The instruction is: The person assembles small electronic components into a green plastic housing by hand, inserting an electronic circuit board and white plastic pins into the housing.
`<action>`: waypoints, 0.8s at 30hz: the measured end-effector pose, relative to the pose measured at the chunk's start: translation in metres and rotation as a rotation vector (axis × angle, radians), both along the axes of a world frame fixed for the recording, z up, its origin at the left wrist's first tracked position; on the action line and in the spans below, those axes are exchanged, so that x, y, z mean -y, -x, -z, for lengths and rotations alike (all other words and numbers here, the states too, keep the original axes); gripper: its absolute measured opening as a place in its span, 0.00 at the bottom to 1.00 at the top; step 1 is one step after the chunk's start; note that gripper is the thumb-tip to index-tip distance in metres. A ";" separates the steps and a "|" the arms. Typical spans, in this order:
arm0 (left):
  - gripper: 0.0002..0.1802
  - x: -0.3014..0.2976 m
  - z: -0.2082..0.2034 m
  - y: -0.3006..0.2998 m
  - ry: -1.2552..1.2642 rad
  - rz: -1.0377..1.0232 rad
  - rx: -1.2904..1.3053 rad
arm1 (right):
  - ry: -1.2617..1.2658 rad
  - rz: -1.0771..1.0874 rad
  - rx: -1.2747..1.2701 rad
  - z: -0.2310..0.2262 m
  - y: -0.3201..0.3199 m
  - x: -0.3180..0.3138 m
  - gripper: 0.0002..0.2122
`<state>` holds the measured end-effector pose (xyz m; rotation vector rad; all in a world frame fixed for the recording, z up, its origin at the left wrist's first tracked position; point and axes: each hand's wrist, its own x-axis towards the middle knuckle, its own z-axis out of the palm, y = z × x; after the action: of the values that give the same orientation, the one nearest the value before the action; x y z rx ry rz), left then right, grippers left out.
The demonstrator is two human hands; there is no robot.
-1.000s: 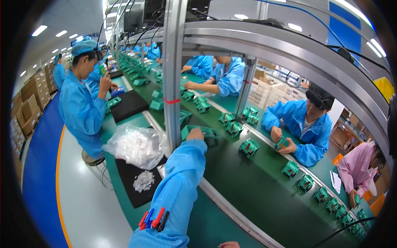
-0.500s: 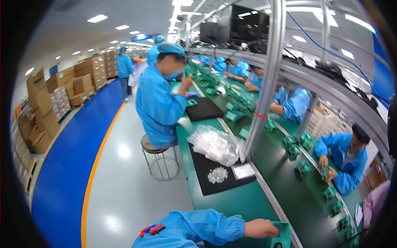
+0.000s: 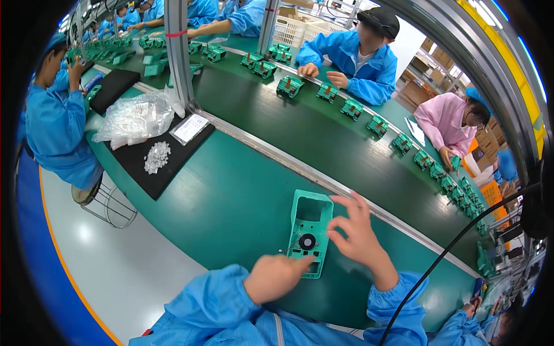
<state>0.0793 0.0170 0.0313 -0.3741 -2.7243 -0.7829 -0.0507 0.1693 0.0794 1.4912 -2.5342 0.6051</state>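
A green plastic housing (image 3: 324, 241) lies on the green bench in front of me, with a large opening at its far end. A round black part (image 3: 307, 241) sits inside it, and small cutouts show at the near end. My left hand (image 3: 276, 278) reaches over the near end, its index finger stretched onto the housing and its other fingers curled in. Whatever its fingertips may hold is hidden. At the right edge of the housing hovers my right hand (image 3: 360, 236), open, thumb and fingers apart and nothing visible in it. A tiny pale piece (image 3: 280, 251) lies left of the housing.
On a black mat (image 3: 167, 179) at left lie small clear pieces (image 3: 157, 158), a clear plastic bag (image 3: 141, 118) and a label sheet (image 3: 189, 128). Beyond a metal rail, green assemblies (image 3: 378, 125) line the conveyor (image 3: 265, 124). Co-workers sit opposite and at left. A black cable (image 3: 450, 248) hangs at right.
The view has swung right and down. Earlier, one hand at the lower edge gripped the partly visible housing; now the whole housing shows, with both hands over or beside it.
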 end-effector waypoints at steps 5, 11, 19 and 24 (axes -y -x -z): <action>0.15 -0.028 0.039 -0.034 0.025 -0.039 -0.095 | -0.295 -0.009 0.040 0.004 0.000 0.026 0.03; 0.18 -0.025 0.044 -0.034 0.055 -0.029 -0.096 | -0.441 -0.032 0.054 0.009 0.010 0.039 0.04; 0.18 -0.024 0.043 -0.030 0.037 -0.036 -0.105 | -0.493 -0.009 0.068 0.006 0.015 0.043 0.04; 0.18 -0.023 0.041 -0.030 0.048 -0.037 -0.096 | -0.449 0.034 -0.016 0.014 0.009 0.043 0.05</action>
<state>0.1097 0.0399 -0.0095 -0.3607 -2.6567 -0.6734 -0.0601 0.1261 0.0659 1.5585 -2.8023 0.0112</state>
